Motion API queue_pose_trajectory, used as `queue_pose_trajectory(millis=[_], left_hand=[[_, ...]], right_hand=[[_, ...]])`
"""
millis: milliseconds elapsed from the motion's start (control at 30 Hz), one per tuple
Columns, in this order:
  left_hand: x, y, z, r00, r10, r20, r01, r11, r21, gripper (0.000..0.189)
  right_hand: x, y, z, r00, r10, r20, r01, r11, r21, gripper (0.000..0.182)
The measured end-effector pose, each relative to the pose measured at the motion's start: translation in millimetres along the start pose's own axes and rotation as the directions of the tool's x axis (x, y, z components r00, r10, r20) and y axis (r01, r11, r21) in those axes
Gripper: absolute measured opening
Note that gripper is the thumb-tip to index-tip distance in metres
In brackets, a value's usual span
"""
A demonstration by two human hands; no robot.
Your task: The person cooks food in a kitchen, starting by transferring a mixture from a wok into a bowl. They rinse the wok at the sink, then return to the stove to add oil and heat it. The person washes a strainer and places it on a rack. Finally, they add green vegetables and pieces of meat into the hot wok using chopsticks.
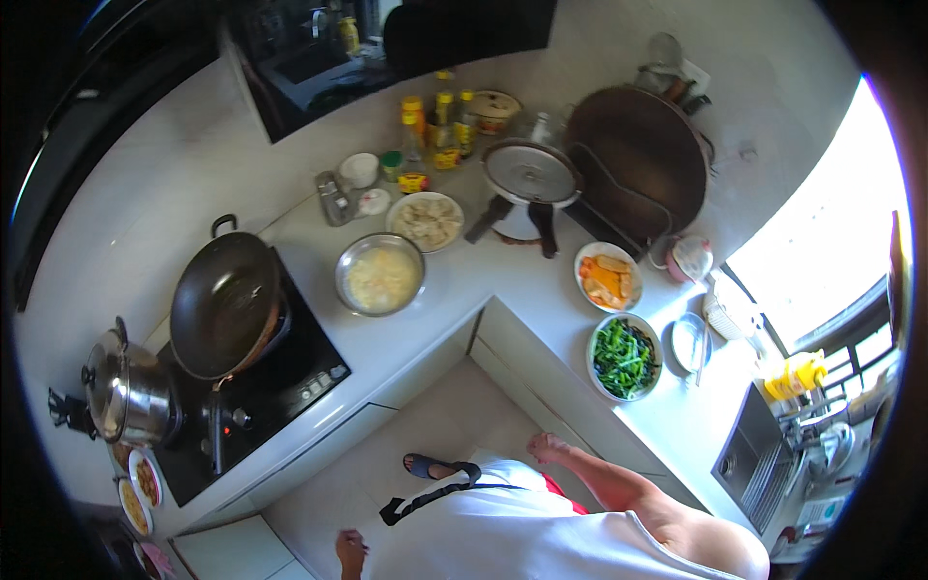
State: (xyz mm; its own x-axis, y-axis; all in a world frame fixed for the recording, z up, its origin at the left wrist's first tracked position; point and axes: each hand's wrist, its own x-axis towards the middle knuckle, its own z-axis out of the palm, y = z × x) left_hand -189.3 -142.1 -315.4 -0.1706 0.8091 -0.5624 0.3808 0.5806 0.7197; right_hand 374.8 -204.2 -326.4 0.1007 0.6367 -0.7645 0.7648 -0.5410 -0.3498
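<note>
My left hand [352, 547] hangs low over the floor at the bottom of the view, with no held thing visible; its fingers are too small to read. On the other side, my right hand [549, 448] hangs by the counter front, fingers curled and nothing seen in them. Before me, a dark wok [226, 304] with a little liquid in it sits tilted on the black cooktop [308, 355]. A steel bowl [380, 310] of pale yellow food stands on the counter. Behind it is a plate of pale pieces [426, 221].
A lidded steel pot [134, 391] stands left of the wok. At right are a bowl of leafy greens [623, 359], a bowl of orange food [607, 275] and a sink [754, 453]. A pressure cooker [533, 174], a large wok [638, 159] and bottles [412, 156] line the back.
</note>
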Motion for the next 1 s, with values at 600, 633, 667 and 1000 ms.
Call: queue_pose_trajectory(millis=[600,633,667,1000], left_hand=[[-29,76,58,0.945,0.000,0.327,-0.078,0.971,0.224,0.034],[-30,75,63,0.941,-0.004,0.338,-0.075,0.972,0.222,0.035],[-30,72,64,0.938,-0.022,0.345,-0.062,0.972,0.228,0.035],[-53,32,51,0.935,-0.206,0.289,0.067,0.902,0.427,0.033]], right_hand=[[-25,82,72,0.999,0.037,-0.012,-0.037,0.999,-0.018,0.029],[-21,81,76,0.996,0.026,-0.082,-0.028,0.999,-0.029,0.029],[-19,79,78,0.989,0.013,-0.151,-0.020,0.999,-0.040,0.029],[-24,119,87,0.981,0.138,0.139,-0.150,0.986,0.079,0.021]])
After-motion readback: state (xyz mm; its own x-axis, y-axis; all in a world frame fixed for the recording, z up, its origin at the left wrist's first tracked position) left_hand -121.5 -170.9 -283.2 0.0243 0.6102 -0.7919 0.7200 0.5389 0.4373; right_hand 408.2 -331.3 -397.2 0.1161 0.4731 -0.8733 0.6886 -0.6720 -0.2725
